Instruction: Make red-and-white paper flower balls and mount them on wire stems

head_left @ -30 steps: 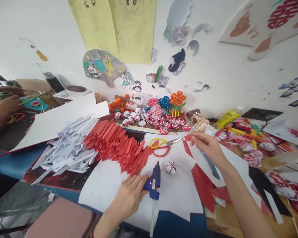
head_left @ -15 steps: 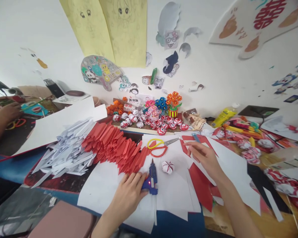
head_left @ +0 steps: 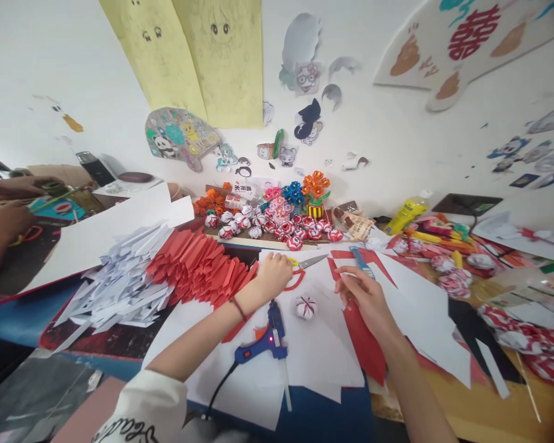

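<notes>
Reaching across the paper, my left hand has its fingers curled down on the yellow handle of the scissors, which lie flat with blades to the right. My right hand hovers over red and white paper, loosely curved, fingers apart, holding nothing. Just beyond it lies a blue utility knife. Between my hands sits a white paper ball with red stripes. Below my left forearm a blue glue gun lies on its side, light lit, glue stick out the back.
Folded red paper strips and white strips are heaped at left. Red-and-white paper flowers line the back near the wall. A yellow bottle stands at back right. Another person's hands work at far left.
My left hand has let go of the glue gun and moved up to the scissors. The glue gun now lies tipped over. My right hand has come slightly lower, and the view has shifted a little.
</notes>
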Demonstrator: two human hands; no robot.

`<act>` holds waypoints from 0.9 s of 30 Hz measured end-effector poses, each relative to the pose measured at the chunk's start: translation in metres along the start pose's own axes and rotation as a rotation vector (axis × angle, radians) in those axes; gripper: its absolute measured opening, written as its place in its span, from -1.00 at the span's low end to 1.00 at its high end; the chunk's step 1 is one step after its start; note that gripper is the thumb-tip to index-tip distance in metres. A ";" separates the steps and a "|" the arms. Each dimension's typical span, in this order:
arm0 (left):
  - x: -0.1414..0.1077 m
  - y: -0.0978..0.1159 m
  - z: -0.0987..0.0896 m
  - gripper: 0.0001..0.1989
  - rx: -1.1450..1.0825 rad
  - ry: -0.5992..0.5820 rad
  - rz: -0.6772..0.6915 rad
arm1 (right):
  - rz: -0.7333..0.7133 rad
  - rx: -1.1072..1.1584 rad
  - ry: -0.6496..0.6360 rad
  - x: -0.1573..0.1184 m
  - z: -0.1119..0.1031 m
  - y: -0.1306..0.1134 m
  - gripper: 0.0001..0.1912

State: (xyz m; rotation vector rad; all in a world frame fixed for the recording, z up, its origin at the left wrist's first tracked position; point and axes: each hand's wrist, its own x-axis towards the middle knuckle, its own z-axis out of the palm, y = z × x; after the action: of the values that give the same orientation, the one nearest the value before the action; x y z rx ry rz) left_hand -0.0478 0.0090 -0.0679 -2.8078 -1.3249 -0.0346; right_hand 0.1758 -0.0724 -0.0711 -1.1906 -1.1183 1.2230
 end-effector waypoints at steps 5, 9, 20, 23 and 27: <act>0.024 0.005 0.014 -0.78 -0.016 -0.071 -0.039 | 0.030 0.099 -0.012 -0.007 -0.004 0.001 -0.65; 0.028 0.005 0.017 -0.73 -0.057 -0.120 -0.094 | 0.027 0.145 -0.006 -0.003 -0.007 0.002 -0.59; 0.044 -0.016 0.006 -0.75 -0.411 -0.103 -0.270 | -0.062 0.134 0.034 0.020 -0.010 -0.014 -0.71; 0.045 -0.026 -0.002 -0.77 -0.548 -0.031 -0.311 | -0.101 0.072 0.065 0.026 -0.015 -0.023 -0.69; 0.030 -0.036 -0.020 -0.74 -0.787 0.114 -0.228 | -0.142 -0.064 0.066 0.036 -0.024 -0.041 -0.65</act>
State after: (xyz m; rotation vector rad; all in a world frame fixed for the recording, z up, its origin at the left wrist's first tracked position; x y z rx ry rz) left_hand -0.0565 0.0537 -0.0464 -3.1129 -1.9214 -0.8912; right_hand 0.2044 -0.0368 -0.0331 -1.1710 -1.1794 1.0396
